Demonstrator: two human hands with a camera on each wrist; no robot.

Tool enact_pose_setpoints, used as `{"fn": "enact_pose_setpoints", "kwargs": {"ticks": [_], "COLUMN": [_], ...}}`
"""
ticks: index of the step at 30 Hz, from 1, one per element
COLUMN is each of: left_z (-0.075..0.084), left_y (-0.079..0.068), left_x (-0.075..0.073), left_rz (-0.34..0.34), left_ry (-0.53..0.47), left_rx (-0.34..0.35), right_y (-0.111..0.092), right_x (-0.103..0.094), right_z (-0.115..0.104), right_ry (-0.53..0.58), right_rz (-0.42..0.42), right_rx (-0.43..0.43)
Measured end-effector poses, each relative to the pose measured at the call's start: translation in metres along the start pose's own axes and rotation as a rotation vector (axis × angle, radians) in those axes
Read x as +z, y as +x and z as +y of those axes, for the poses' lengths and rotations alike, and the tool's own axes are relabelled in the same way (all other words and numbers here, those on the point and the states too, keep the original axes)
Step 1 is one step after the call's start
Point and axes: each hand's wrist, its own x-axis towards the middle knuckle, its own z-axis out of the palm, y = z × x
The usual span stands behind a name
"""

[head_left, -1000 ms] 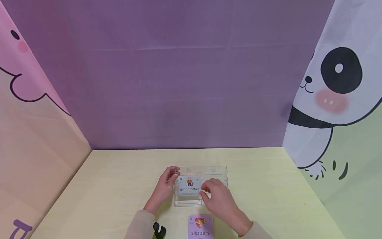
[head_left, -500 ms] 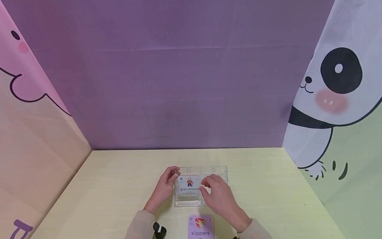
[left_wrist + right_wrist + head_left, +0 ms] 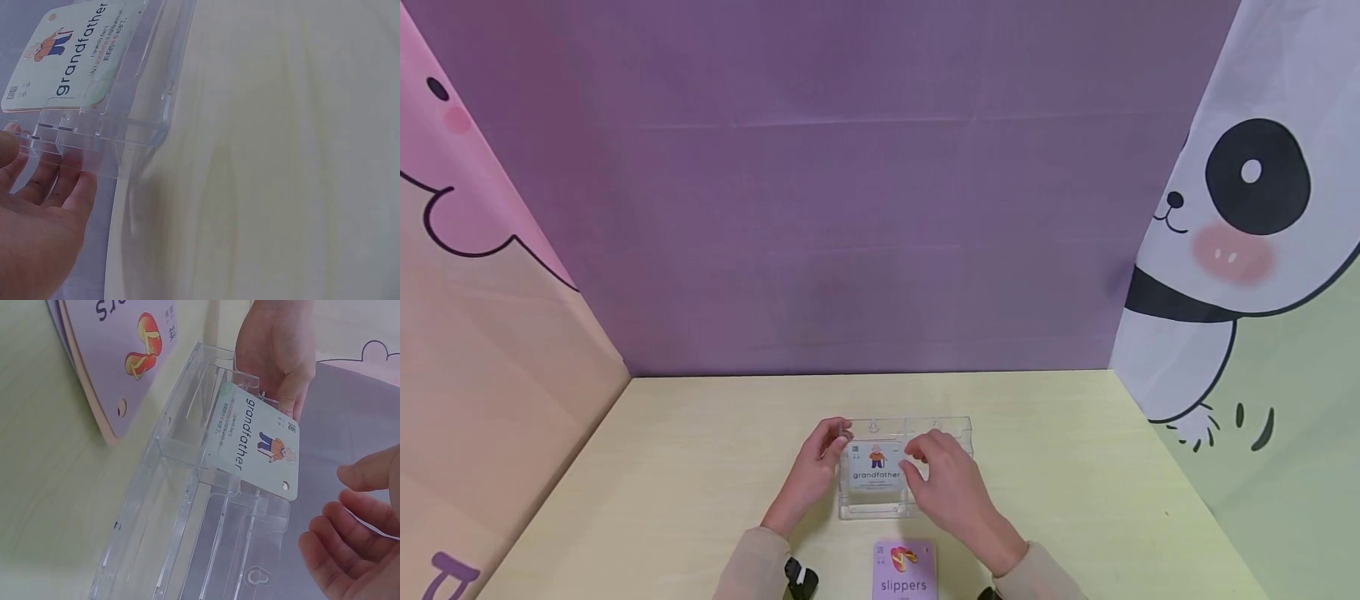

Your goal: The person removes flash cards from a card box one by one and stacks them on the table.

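A clear plastic card rack point(image 3: 874, 509) with two columns stands on the table. Its left column holds a pale card point(image 3: 877, 467) printed "grandfather", tilted back in a slot in the right wrist view. My left hand point(image 3: 808, 473) grips the rack's upper left edge, thumb on one side and fingers on the other, as the left wrist view point(image 3: 44, 231) shows. My right hand point(image 3: 953, 487) hovers before the rack's right column, beside the card. In the right wrist view, its loosely curved fingers point(image 3: 337, 540) stand apart from the card and hold nothing.
A purple stack of cards point(image 3: 905, 571) with "slippers" on top lies in front of the rack. Black straps point(image 3: 801, 579) show near the sleeves. A purple backdrop point(image 3: 865, 250) rises behind the table, with printed side panels point(image 3: 1247, 333) at both sides.
My right hand has moved slightly up along the card's right edge. The left hand, the rack and the card look unchanged.
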Motion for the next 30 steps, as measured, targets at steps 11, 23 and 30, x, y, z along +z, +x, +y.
{"fn": "enact_pose_setpoints", "kwargs": {"ticks": [11,23,30], "left_z": [0.002,0.001,0.001], "left_y": [-0.001,0.000,0.001], "left_x": [0.000,-0.001,-0.001], "left_rz": [-0.004,-0.010,-0.003], "left_ry": [0.002,-0.010,-0.013], "left_rx": [-0.001,-0.017,0.014], "right_y": [0.007,0.012,0.014], "right_x": [0.001,0.002,0.004], "right_z": [0.000,-0.001,-0.001], "right_ry": [0.002,-0.006,-0.012], "right_rz": [0.037,0.060,0.072], "right_rx": [-0.020,-0.035,-0.045]}}
